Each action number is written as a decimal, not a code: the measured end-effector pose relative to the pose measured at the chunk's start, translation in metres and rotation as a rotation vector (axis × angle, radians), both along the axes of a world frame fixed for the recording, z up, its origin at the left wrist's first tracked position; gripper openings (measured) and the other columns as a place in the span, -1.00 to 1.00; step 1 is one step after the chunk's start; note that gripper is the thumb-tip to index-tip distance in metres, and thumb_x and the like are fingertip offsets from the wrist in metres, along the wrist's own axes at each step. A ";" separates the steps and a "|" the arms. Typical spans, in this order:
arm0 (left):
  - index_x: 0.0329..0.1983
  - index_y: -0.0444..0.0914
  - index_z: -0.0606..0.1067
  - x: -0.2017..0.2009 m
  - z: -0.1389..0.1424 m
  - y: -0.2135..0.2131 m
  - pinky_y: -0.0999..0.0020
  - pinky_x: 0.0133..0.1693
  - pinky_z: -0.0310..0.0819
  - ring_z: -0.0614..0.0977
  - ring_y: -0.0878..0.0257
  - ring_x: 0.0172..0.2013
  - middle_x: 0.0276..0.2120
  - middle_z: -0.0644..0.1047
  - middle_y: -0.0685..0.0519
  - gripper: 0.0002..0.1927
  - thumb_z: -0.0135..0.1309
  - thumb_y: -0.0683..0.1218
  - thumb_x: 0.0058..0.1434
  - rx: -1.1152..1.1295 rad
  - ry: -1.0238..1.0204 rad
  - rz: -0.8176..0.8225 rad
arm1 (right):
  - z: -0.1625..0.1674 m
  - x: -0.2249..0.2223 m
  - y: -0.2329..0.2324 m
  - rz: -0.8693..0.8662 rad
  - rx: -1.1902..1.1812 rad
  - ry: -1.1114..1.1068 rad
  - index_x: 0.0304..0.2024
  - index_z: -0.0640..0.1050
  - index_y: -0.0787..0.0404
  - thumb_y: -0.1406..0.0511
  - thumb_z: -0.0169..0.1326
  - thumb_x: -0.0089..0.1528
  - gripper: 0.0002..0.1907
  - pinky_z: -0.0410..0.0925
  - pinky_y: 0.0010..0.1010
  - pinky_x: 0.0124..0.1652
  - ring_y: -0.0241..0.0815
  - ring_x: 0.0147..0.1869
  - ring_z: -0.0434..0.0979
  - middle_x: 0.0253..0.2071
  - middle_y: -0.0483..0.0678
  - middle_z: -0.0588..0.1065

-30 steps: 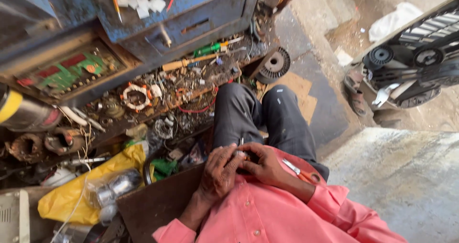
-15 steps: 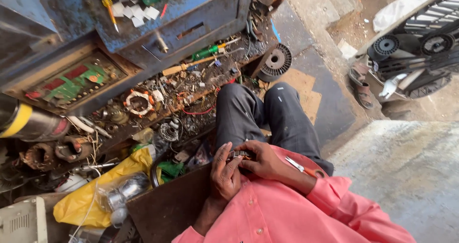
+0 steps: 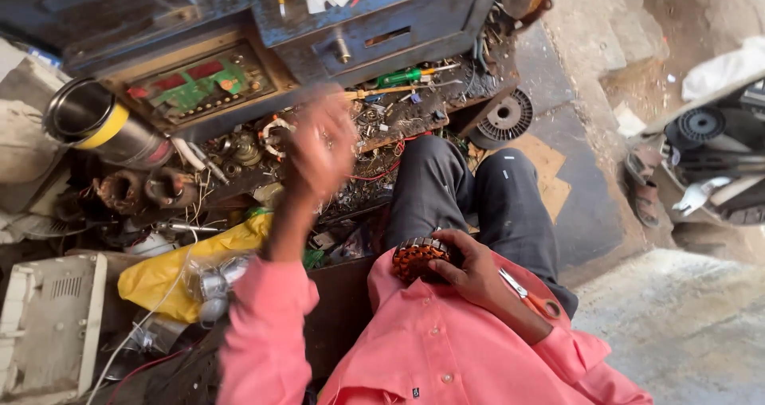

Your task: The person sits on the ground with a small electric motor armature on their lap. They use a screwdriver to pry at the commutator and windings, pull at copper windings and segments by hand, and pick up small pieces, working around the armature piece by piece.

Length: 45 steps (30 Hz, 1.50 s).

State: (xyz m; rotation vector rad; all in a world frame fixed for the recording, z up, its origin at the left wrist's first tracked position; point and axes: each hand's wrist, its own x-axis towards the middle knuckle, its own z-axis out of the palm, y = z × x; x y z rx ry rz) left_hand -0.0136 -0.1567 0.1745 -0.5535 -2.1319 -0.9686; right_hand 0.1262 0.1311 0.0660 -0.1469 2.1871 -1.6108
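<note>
— What packaging do we see around us?
— A crumpled yellow plastic bag [image 3: 171, 266] lies at the near left of the cluttered floor, beside a pale ribbed plastic casing [image 3: 49, 325]. A green and red panel [image 3: 195, 86] sits in the blue metal cabinet [image 3: 382, 23] at the far edge.
— And our hands?
— Our left hand [image 3: 321, 146] is raised over the scrap, blurred, wrist bent, fingers loosely curled; we cannot tell whether they grip anything. Our right hand [image 3: 470, 270] rests in our lap, fingers clenched around the round copper-wound motor coil [image 3: 418, 258].
— Which way does the coil lie?
— Against our pink shirt [image 3: 446, 349], its ribbed side facing up and left; we cannot tell its long axis. Orange-handled scissors [image 3: 530, 297] lie on our right forearm.
</note>
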 end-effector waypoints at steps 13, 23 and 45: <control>-0.23 -0.41 0.52 -0.165 0.064 -0.050 0.05 -0.07 0.56 0.68 -0.22 -0.18 -0.25 0.60 -0.35 -0.73 0.28 -0.13 0.15 -0.227 -0.512 0.598 | 0.010 0.001 0.001 0.010 -0.025 -0.039 0.08 0.54 0.26 0.39 0.28 0.16 -0.57 0.46 -0.48 -0.02 -0.31 -0.03 0.62 -0.10 -0.07 0.64; -0.07 -0.30 0.38 -0.073 0.022 -0.039 0.33 -0.30 0.56 0.58 0.23 -0.35 -0.32 0.54 0.00 -0.72 0.21 -0.11 0.32 1.011 -0.604 -0.274 | -0.004 0.007 0.011 -0.026 -0.125 -0.066 0.08 0.54 0.26 0.39 0.27 0.17 -0.58 0.48 -0.47 -0.05 -0.32 -0.06 0.61 -0.13 -0.08 0.64; -0.04 -0.30 0.43 0.140 -0.104 0.077 0.51 -0.32 0.49 0.60 0.38 -0.27 -0.17 0.54 0.03 -0.78 0.25 -0.26 0.37 0.468 -0.971 -0.507 | 0.001 0.018 0.028 -0.058 -0.537 -0.453 0.29 0.47 0.36 0.41 0.11 0.42 -0.62 0.46 -0.41 0.23 -0.30 0.19 0.56 0.10 -0.07 0.51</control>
